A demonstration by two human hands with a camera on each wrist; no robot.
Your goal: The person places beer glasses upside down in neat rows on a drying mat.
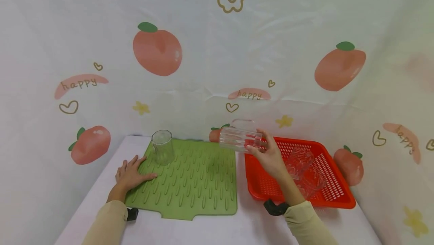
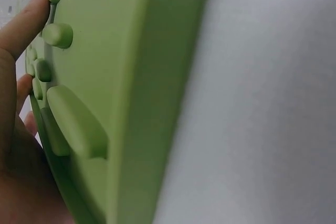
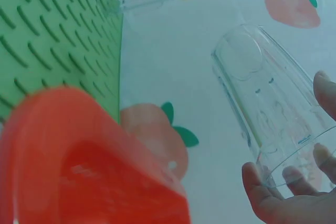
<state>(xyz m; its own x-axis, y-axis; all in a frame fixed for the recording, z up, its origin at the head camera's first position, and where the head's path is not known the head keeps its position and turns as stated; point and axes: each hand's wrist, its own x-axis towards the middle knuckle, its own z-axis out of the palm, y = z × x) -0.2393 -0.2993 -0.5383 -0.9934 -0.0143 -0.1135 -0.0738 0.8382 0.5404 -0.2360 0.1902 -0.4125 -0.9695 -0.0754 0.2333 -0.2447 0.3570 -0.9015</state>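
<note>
My right hand (image 1: 269, 158) holds a clear glass mug (image 1: 239, 139) by one end, tilted onto its side in the air above the gap between mat and basket. A clear loop like a handle shows along its upper side. In the right wrist view, fingertips (image 3: 254, 182) and thumb grip the mug (image 3: 262, 93) near its end. My left hand (image 1: 132, 173) rests with spread fingers on the left edge of the green drying mat (image 1: 200, 184). Just beyond that hand, another clear glass (image 1: 163, 149) stands upright on the mat's back left corner.
A red plastic basket (image 1: 252, 184) sits right of the mat, below my right forearm, with several clear glass pieces (image 1: 306, 175) lying in it. The white table (image 1: 217, 233) runs up to a printed cloth backdrop (image 1: 210, 49) behind and at the sides.
</note>
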